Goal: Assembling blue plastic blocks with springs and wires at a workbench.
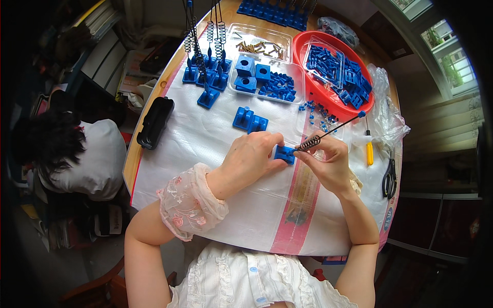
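Observation:
Between the thumb and fingers of my left hand [250, 160] is a blue plastic base block [285, 154], held just above or on the white table cover. My right hand [328, 163] pinches a black coil spring with a thin rod [310, 142], its lower end meeting the block's right side. The rod slants up to the right and ends in a small blue tip [361, 114]. Two more blue base blocks [250, 119] lie just beyond my left hand. Farther back left stand several finished-looking blue bases with upright black springs and rods [208, 97].
Blue cubes and small parts fill a clear tray [299, 73]; brass screws [260, 49] lie behind. A red basin [299, 42] holds blue parts. At right are a yellow-handled screwdriver [369, 153], black scissors [389, 179] and plastic bags [386, 113]. A black case [155, 123] and a person [87, 159] are at left.

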Action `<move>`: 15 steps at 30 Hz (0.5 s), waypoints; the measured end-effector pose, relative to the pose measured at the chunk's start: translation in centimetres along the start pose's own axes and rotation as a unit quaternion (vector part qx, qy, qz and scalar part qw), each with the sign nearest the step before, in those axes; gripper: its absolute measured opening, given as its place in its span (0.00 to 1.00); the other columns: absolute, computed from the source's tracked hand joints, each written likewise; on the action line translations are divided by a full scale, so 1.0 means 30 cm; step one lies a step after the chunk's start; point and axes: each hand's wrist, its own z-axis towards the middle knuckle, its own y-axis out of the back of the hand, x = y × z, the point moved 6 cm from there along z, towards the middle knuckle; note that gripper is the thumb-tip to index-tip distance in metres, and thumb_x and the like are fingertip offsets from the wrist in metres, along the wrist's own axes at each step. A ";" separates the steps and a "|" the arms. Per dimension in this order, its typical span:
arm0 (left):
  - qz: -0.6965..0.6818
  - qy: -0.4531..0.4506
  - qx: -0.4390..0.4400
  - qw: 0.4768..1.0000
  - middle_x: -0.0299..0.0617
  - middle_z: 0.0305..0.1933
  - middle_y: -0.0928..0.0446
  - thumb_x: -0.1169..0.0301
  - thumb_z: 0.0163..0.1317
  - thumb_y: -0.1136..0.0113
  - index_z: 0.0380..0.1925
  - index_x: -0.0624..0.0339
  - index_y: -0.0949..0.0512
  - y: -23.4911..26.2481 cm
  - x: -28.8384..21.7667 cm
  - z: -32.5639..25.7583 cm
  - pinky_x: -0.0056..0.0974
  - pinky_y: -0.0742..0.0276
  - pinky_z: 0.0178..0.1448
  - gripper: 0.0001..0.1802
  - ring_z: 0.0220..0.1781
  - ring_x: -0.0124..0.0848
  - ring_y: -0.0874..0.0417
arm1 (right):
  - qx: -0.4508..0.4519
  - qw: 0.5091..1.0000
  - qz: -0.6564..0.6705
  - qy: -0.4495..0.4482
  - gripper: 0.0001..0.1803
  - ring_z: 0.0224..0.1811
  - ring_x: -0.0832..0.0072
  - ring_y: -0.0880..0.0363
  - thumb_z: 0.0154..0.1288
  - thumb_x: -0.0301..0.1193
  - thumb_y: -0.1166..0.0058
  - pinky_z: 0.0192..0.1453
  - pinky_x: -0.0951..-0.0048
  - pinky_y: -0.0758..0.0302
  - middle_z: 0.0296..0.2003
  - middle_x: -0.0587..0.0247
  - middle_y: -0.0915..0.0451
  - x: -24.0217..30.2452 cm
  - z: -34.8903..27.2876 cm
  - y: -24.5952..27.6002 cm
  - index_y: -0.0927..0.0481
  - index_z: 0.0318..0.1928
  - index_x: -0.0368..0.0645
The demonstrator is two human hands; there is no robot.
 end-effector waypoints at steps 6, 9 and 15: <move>-0.004 -0.002 0.000 1.000 0.41 0.27 0.18 0.66 0.52 0.19 0.42 0.58 0.15 0.003 0.004 0.005 0.41 0.21 0.36 0.19 0.29 0.36 0.16 | -0.004 1.000 0.002 0.008 0.08 0.30 0.76 0.21 0.53 0.20 0.25 0.36 0.73 0.28 0.28 0.61 0.18 0.003 0.007 -0.001 0.14 0.30 0.31; -0.003 -0.003 -0.001 1.000 0.41 0.27 0.18 0.66 0.52 0.19 0.42 0.58 0.15 0.003 0.005 0.003 0.41 0.21 0.36 0.19 0.29 0.37 0.16 | -0.003 1.000 0.003 0.006 0.08 0.30 0.76 0.22 0.53 0.20 0.25 0.36 0.73 0.28 0.29 0.61 0.18 -0.003 0.007 -0.002 0.14 0.30 0.32; -0.002 -0.005 -0.004 1.000 0.41 0.27 0.19 0.66 0.52 0.19 0.42 0.58 0.15 0.004 0.003 0.002 0.42 0.21 0.36 0.19 0.29 0.37 0.16 | -0.003 1.000 0.005 0.003 0.08 0.30 0.77 0.22 0.53 0.20 0.25 0.35 0.73 0.28 0.29 0.61 0.18 -0.002 0.007 -0.002 0.14 0.29 0.32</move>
